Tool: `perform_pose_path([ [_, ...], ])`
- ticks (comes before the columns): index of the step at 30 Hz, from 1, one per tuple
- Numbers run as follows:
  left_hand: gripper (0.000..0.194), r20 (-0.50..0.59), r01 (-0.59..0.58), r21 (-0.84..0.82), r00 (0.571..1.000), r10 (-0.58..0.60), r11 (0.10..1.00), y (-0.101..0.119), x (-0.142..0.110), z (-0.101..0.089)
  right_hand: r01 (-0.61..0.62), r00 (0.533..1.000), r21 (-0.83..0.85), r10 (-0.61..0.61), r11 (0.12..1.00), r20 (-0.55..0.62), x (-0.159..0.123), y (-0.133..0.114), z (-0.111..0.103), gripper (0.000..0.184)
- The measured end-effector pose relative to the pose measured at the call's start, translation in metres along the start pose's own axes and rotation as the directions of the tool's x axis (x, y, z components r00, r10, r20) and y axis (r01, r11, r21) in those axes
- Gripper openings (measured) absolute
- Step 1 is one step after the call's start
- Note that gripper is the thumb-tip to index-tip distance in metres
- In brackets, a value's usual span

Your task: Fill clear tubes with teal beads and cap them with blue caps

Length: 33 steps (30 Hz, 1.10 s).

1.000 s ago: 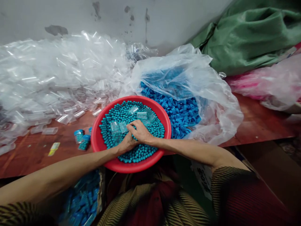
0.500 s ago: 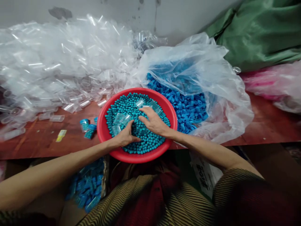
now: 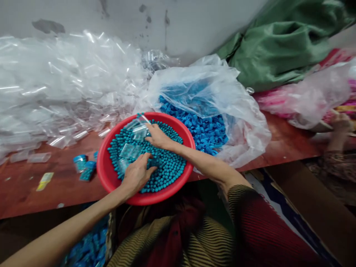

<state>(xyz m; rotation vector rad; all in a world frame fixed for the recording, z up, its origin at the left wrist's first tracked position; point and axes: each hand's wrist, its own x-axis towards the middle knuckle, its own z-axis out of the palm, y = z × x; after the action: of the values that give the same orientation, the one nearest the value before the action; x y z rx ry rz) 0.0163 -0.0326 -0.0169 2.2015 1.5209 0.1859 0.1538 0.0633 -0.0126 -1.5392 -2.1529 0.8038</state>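
A red basin point(image 3: 103, 178) holds a mass of teal beads point(image 3: 167, 168), with several clear plastic tubes point(image 3: 130, 151) lying among them. My right hand point(image 3: 159, 137) is over the far side of the basin, its thumb and fingers closed around the end of a clear tube point(image 3: 140, 131). A few beads show above the far rim near that tube. Nearer to me, my left hand point(image 3: 137, 173) rests low over the beads, thumb and fingers apart, beside the tubes on the left. Its palm side is partly hidden.
Behind the basin, clear tubes point(image 3: 69, 85) form a large heap. To the right, a plastic bag point(image 3: 244, 122) holds blue caps point(image 3: 208, 129). Bead-filled containers point(image 3: 87, 170) and a yellow-white packet point(image 3: 44, 181) lie left. Another person's hand point(image 3: 341, 124) shows at far right.
The view has shifted right. My right hand has moved left and away from me across the basin, tubes gathering at its fingers. My left hand stays near the left side.
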Motion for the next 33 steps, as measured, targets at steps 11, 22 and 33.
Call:
perform_pose_path([
  [11,0.024,0.05,0.057,-0.048,0.997,-0.055,0.997,-0.009,0.005,0.001,-0.129,0.928,-0.096,0.086,0.987,-0.363,-0.124,0.11,-0.069,0.058],
  [22,0.037,-0.006,0.078,-0.036,0.997,-0.079,0.996,-0.019,0.009,0.008,-0.392,0.896,-0.322,0.28,0.862,-0.344,-0.066,0.174,-0.064,0.061],
  [33,0.039,0.093,0.004,0.06,0.996,-0.009,0.998,-0.009,0.007,0.008,-0.445,0.78,0.068,0.423,0.893,-0.46,-0.066,0.188,-0.088,0.024],
])
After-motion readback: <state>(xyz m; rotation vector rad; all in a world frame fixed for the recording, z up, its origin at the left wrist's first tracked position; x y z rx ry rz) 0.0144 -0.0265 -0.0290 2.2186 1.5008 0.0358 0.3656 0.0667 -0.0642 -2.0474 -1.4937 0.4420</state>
